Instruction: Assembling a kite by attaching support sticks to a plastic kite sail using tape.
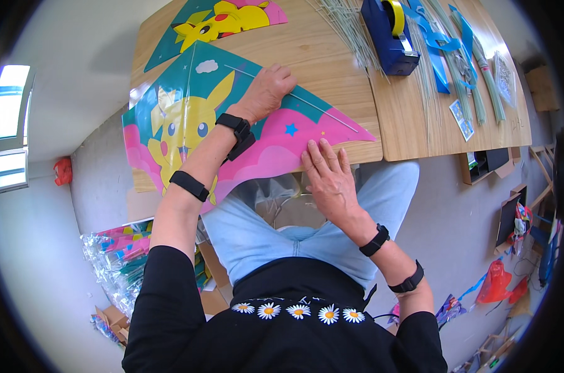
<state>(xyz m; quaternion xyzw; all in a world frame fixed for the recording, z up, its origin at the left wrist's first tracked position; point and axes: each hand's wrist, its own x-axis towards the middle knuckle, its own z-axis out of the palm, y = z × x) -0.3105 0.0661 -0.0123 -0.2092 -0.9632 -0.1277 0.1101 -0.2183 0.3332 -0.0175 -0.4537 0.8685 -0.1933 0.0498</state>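
Observation:
A triangular kite sail, teal above and pink below with a yellow cartoon character, is spread over the near part of the table. Along its right slanted edge lies a thin pale rod. Curled into a fist, my left hand presses on the rod at its middle; the fingertips are hidden beneath the hand. My right hand rests with fingers stretched out on the sail's pink lower edge, holding nothing. A second similar sail lies farther back.
A blue tape dispenser with yellow tape stands at the back right. Beside it are many thin rods, blue ribbon and a clear bag of small parts. Plastic-wrapped kites are piled low on the left.

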